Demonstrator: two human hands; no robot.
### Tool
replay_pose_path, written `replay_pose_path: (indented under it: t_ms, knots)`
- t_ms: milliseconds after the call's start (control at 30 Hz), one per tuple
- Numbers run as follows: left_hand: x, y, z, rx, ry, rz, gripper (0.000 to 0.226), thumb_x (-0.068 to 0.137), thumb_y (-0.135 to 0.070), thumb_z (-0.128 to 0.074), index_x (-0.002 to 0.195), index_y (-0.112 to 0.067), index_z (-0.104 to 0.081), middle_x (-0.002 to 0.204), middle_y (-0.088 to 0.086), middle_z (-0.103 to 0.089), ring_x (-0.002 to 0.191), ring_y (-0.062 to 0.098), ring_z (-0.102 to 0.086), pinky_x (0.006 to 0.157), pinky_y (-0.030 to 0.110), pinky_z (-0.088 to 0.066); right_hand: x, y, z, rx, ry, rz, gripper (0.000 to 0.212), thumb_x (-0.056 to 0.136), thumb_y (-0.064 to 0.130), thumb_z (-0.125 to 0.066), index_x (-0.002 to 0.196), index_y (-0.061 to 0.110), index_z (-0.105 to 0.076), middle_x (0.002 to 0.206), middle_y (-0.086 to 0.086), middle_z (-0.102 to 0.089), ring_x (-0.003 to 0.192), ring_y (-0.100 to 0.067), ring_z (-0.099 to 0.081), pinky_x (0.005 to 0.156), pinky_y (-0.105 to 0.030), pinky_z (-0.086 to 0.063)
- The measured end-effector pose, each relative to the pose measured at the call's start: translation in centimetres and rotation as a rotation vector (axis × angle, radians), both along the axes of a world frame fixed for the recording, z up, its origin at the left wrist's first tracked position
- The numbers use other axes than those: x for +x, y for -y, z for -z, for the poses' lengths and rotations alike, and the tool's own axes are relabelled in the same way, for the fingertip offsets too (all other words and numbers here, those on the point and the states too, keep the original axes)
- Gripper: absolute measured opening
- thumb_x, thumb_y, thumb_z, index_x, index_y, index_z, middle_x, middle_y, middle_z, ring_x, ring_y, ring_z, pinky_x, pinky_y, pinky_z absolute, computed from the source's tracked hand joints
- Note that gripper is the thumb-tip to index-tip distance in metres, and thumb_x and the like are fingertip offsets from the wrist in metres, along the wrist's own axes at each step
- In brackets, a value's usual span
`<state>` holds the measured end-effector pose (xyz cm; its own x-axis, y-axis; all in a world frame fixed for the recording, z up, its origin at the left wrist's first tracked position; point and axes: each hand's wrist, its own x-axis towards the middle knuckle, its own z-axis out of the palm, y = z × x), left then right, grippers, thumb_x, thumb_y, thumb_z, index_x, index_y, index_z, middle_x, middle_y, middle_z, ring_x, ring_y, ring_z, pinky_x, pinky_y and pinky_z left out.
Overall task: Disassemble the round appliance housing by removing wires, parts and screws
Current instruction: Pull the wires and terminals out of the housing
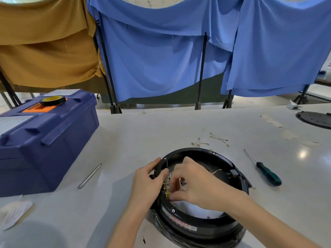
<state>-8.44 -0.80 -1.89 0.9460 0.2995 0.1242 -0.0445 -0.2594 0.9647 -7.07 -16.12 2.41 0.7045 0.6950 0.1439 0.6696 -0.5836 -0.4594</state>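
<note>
The round black appliance housing (211, 154) lies open side up on the white table, near the front middle. My left hand (148, 183) grips its left rim, thumb inside by a row of brass terminals (167, 188). Inside the housing, my right hand (195, 183) has its fingers curled and pinches something small at those terminals; what it pinches is hidden by the fingers. A thin wire (215, 171) lies on the housing floor to the right of my hand.
A green-handled screwdriver (266, 174) lies right of the housing, and a metal rod (89, 176) to its left. A blue toolbox (44, 140) with a tape roll (52, 100) stands at left. Removed wires (217, 138) lie behind the housing. A black round plate (315, 119) sits far right.
</note>
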Motion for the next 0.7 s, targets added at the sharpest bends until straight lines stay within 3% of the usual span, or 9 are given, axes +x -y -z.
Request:
replay_pose_path:
  t_ms: [67,167,233,333,500,600,700]
  knots:
    - [-0.2,0.1,0.1,0.001,-0.001,-0.017,0.043,0.085,-0.015,-0.07,0.126,-0.022,-0.061,0.103,-0.018,-0.066,0.085,-0.022,-0.056,0.079,0.008,-0.044,0.0,-0.4,0.3,-0.03,0.035,0.003,0.012,0.081,0.032,-0.072,0.081,0.021,-0.068,0.079,0.012,-0.051,0.085,-0.006,-0.032,0.069,-0.016,-0.031]
    - [-0.5,0.4,0.0,-0.028,-0.013,-0.035,0.045,0.085,-0.013,-0.069,0.128,-0.021,-0.06,0.118,-0.005,-0.067,0.108,0.003,-0.061,0.1,0.032,-0.047,0.0,-1.0,0.7,-0.024,0.036,0.015,0.007,0.081,0.015,-0.07,0.075,0.015,-0.068,0.071,0.015,-0.045,0.083,-0.007,-0.031,0.068,-0.016,-0.029]
    - [-0.5,0.4,0.0,-0.028,-0.008,-0.04,0.042,0.085,-0.011,-0.069,0.125,-0.021,-0.062,0.118,-0.004,-0.068,0.11,0.009,-0.062,0.101,0.038,-0.047,0.0,-1.4,0.8,-0.027,0.033,0.027,0.018,0.077,0.006,-0.068,0.064,0.015,-0.061,0.071,0.013,-0.047,0.084,-0.01,-0.034,0.071,-0.023,-0.036]
    - [-0.4,0.2,-0.1,-0.011,-0.008,-0.034,0.04,0.084,-0.012,-0.07,0.123,-0.02,-0.065,0.117,-0.005,-0.069,0.11,0.008,-0.062,0.101,0.037,-0.047,-0.1,-1.8,0.8,-0.014,0.059,0.057,0.036,0.073,0.0,-0.062,0.056,0.023,-0.041,0.078,-0.002,-0.053,0.085,-0.018,-0.042,0.072,-0.034,-0.043]
    - [-0.5,0.0,-0.1,-0.024,-0.01,-0.029,0.04,0.084,-0.009,-0.07,0.122,-0.018,-0.065,0.11,-0.007,-0.071,0.103,0.005,-0.065,0.098,0.036,-0.05,-0.4,-1.8,1.0,0.02,0.117,0.045,0.029,0.07,-0.008,-0.057,0.061,0.018,-0.046,0.066,0.009,-0.043,0.079,-0.012,-0.034,0.065,-0.028,-0.033]
    - [-0.6,0.0,-0.2,-0.027,-0.008,-0.023,0.04,0.084,-0.008,-0.07,0.123,-0.017,-0.064,0.107,-0.009,-0.071,0.099,0.001,-0.066,0.097,0.034,-0.05,-0.5,-1.8,1.1,0.03,0.143,0.043,0.029,0.069,-0.009,-0.057,0.061,0.017,-0.048,0.066,0.006,-0.045,0.077,-0.01,-0.032,0.064,-0.025,-0.028]
    - [-0.7,0.0,-0.2,-0.021,0.001,-0.015,0.039,0.085,-0.008,-0.069,0.123,-0.016,-0.064,0.104,-0.011,-0.071,0.098,-0.002,-0.066,0.097,0.031,-0.05,-0.4,-1.7,1.3,0.048,0.131,0.053,0.025,0.068,-0.011,-0.057,0.061,0.013,-0.051,0.069,-0.003,-0.051,0.078,-0.012,-0.034,0.065,-0.028,-0.032]
